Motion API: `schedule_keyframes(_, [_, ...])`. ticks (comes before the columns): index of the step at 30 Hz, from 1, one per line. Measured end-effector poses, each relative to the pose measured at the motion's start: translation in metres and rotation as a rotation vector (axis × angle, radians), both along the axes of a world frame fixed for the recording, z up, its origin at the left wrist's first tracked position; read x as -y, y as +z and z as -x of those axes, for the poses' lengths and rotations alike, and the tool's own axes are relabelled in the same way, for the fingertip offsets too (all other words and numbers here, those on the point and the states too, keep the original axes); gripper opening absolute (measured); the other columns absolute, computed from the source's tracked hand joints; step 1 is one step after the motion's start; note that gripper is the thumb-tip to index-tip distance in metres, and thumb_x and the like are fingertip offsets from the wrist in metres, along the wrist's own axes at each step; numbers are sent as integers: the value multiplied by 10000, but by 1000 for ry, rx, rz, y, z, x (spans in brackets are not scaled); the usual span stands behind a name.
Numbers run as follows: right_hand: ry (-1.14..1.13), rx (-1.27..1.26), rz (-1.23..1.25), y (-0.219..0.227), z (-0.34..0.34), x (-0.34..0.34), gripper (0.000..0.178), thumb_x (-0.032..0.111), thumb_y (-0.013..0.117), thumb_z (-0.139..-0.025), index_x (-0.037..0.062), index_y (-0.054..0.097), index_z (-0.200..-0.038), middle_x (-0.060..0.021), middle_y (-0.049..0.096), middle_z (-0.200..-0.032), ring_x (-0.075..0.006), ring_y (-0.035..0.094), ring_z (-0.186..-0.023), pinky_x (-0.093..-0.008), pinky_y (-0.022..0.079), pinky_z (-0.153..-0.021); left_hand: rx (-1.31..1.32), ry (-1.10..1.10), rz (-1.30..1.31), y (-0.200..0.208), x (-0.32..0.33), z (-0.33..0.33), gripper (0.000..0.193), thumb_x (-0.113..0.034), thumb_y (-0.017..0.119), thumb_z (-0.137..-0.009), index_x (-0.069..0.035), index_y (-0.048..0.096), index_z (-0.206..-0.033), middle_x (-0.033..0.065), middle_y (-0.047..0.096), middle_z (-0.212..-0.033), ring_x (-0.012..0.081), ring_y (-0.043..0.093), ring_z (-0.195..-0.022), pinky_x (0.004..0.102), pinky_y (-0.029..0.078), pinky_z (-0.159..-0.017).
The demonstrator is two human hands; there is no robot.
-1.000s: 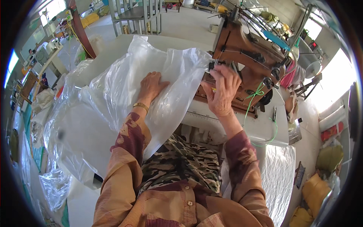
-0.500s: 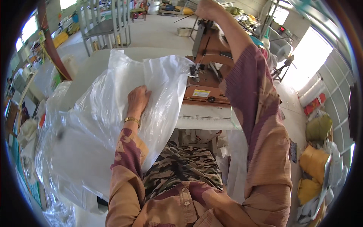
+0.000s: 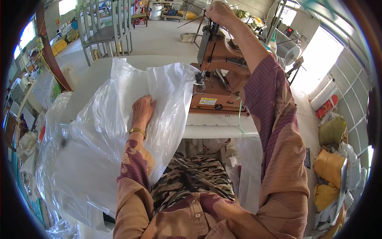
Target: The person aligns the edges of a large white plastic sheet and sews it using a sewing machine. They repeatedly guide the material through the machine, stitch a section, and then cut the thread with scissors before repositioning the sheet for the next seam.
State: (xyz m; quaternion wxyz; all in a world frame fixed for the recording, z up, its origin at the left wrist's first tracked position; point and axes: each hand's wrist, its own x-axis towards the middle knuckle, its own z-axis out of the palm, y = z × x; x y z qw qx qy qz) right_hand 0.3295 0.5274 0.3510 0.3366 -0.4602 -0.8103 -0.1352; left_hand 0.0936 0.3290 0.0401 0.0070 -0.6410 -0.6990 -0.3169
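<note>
My left hand (image 3: 143, 110), a gold band at its wrist, rests with curled fingers on a glossy, see-through plastic sheet (image 3: 99, 107) and grips it. The sheet spreads over the left of the table and hangs off its near edge. One corner reaches under the presser foot (image 3: 200, 84) of a brown sewing machine (image 3: 227, 53). High over the machine's head, my right hand (image 3: 219, 14) is closed near its top. What those fingers hold is hidden.
The white table (image 3: 223, 121) has a ruler strip along its near edge, with a thin green strand (image 3: 240, 117) across it. A grey metal chair (image 3: 104, 34) stands beyond the table. Yellow bundles (image 3: 329, 169) and plastic scraps lie at the right.
The whole view has shifted slightly, so the machine sits a little lower and more to the left. Both hands keep about the same places on the sheet and at the machine's top.
</note>
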Motion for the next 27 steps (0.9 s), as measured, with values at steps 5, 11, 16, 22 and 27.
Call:
schedule_keyframes(5, [111, -19, 79, 7, -15, 22, 148, 107, 618, -817, 8, 709, -752, -132, 587, -558, -173, 543, -495, -386, 409, -477, 10, -35, -8, 1, -5, -7, 198, -185, 672, -871, 8, 633, -846, 200, 682, -880, 372, 659, -904, 466, 505, -819])
schedule_keyframes(11, [209, -16, -138, 2, -24, 57, 237, 170, 546, -851, 39, 738, -899, -198, 705, -826, -334, 674, -763, -462, 511, -700, -1, -40, -14, -5, -8, -6, 225, -220, 644, -879, 3, 630, -848, 206, 680, -880, 386, 655, -908, 475, 500, -826])
schedule_keyframes(16, [264, 88, -297, -5, -28, 82, 189, 138, 561, -814, 56, 699, -913, -190, 695, -877, -366, 656, -897, -479, 460, -859, -11, -42, -9, -4, -9, -5, 234, -228, 626, -881, 3, 625, -844, 215, 675, -876, 393, 652, -902, 481, 500, -818])
schedule_keyframes(22, [224, 139, -679, -54, -23, 117, 127, 103, 588, -818, 47, 616, -929, -141, 641, -922, -328, 595, -1016, -484, 381, -956, -10, -30, 7, -6, -7, -4, 226, -234, 626, -879, -13, 622, -830, 201, 672, -853, 388, 652, -884, 485, 497, -804])
schedule_keyframes(27, [118, 201, -469, -68, -34, 135, 275, 215, 590, -911, 24, 604, -1108, -178, 622, -1161, -304, 560, -1155, -517, 323, -1075, -19, 19, -29, -12, -3, 4, 243, -248, 623, -883, -19, 605, -805, 193, 670, -839, 391, 647, -866, 488, 495, -781])
